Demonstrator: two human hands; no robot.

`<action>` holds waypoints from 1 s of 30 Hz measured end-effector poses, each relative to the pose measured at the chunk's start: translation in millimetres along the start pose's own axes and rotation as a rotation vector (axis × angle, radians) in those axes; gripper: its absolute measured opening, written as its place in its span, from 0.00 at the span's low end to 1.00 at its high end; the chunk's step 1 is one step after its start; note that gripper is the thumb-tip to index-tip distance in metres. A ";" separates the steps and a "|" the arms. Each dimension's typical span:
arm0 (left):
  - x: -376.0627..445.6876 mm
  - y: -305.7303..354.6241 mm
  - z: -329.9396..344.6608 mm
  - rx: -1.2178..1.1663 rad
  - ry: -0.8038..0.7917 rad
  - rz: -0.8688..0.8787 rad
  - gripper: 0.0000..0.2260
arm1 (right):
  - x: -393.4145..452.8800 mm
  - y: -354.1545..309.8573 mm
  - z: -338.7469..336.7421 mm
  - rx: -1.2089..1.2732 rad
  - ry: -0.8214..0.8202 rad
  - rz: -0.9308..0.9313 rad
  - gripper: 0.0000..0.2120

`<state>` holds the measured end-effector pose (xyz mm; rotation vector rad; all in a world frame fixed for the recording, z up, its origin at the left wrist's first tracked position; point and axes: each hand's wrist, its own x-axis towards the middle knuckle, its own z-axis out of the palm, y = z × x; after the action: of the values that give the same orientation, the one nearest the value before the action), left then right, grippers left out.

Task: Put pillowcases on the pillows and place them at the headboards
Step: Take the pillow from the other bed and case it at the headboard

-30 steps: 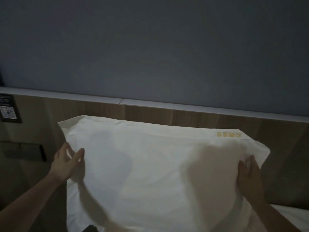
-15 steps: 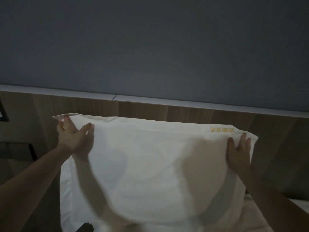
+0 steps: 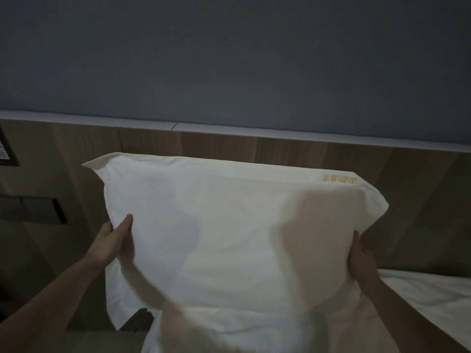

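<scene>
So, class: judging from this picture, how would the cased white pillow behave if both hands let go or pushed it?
The pillow looks soft: it bulges between the left hand and right hand. It probably slumps rather than standing stiffly against the headboard. Its empty corner flaps look floppy. Probably light for its size.

I see a dim room. A wood panel (image 3: 280, 151) spans the view, capped by a pale ledge (image 3: 254, 129); above the ledge rises a grey-blue wall (image 3: 229, 59). Left on the panel sit a dark framed sign (image 3: 6, 151) and, below it, a dark switch plate (image 3: 33, 210).
</scene>
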<state>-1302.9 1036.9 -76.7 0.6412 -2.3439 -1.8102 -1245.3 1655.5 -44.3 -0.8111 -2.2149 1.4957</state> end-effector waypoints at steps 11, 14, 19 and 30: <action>-52.8 44.2 28.2 0.326 0.196 0.142 0.35 | 12.6 0.0 -5.7 0.018 0.298 -0.099 0.28; -52.6 50.3 33.1 0.372 0.128 0.110 0.37 | 10.2 3.5 -11.6 -0.082 0.220 -0.006 0.27; -46.4 52.2 32.9 0.340 0.096 0.058 0.44 | 8.8 1.9 -8.0 -0.028 0.183 0.049 0.26; -49.5 56.6 31.9 0.419 0.139 0.110 0.39 | 16.9 -0.1 -2.4 -0.002 0.196 0.022 0.23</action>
<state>-1283.5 1096.3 -24.0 0.6410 -2.6195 -1.1938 -1257.0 1667.9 -43.8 -0.9434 -2.0705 1.3605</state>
